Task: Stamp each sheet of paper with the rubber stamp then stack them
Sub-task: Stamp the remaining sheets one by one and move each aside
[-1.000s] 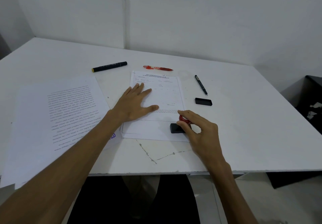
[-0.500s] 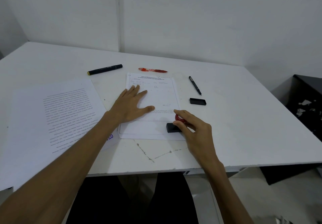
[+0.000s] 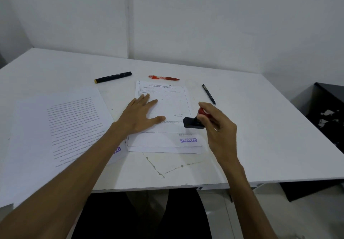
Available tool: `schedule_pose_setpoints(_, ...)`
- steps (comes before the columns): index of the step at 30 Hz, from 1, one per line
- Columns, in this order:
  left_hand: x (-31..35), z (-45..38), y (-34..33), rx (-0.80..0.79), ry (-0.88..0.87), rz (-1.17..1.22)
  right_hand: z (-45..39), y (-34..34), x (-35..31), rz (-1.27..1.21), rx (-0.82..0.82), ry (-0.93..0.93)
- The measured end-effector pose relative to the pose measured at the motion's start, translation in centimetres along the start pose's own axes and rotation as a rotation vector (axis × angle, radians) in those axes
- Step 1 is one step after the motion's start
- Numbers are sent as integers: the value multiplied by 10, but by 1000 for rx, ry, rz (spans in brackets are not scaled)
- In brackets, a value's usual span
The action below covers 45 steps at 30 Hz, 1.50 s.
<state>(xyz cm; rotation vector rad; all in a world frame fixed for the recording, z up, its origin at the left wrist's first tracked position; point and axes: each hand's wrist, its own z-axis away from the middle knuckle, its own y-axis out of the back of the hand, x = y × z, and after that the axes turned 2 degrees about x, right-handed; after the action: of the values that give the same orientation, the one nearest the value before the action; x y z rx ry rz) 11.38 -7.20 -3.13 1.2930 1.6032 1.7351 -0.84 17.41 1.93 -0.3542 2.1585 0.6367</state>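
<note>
Head view shows us our white bench (image 3: 251,127), the largest thing in sight, set against a pale wall and scarred by a thin crack near the front edge. On its left side lies a big sheet (image 3: 55,127) full of printed lines, with part of a purple mark showing at its near right corner beside our left forearm. Just right of that sheet we see a form (image 3: 167,108) lying flat at the bench's middle, a purple REJECTED mark (image 3: 188,140) printed in its lower right corner. Our left hand (image 3: 141,116) lies flat on the form's left half, fingers straight and slightly spread, thumb out to the right, pressing the paper down and curled round nothing. Our right hand (image 3: 217,127) hangs over the form's right edge, its fingers and thumb curled round the red knob of the stamp (image 3: 193,122). We hold the stamp tilted and clear of the paper, its black base turned left, above and behind the purple mark. Behind the papers we see a black marker (image 3: 113,77) with a yellow end, lying well apart from the form at the back left. A red pen (image 3: 163,78) lies just beyond the form's top edge. A thin black pen (image 3: 208,94) lies to the right of the form, behind our right hand.
</note>
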Motion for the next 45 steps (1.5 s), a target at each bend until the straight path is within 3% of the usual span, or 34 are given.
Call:
schedule_pose_setpoints(3,-1,-3,0,28,26,73,-10,-9,1,-25,-16,-19)
schedule_pose_setpoints(9,-9,-20,0,247,74,194,-33,-30,-2,-121,-21,-72)
schedule_pose_setpoints(17,4,-42,2,430,441,82,-58,-46,1,-154,-28,-77)
schedule_pose_setpoints(32,4,-64,17,345,731,354,-66,-48,7,-173,-13,-87)
schedule_pose_setpoints(38,-5,-62,18,378,669,379,-66,-45,6,-175,-4,-84)
schedule_pose_setpoints(45,2,-58,21,428,663,250,-67,-42,1,-196,13,-99)
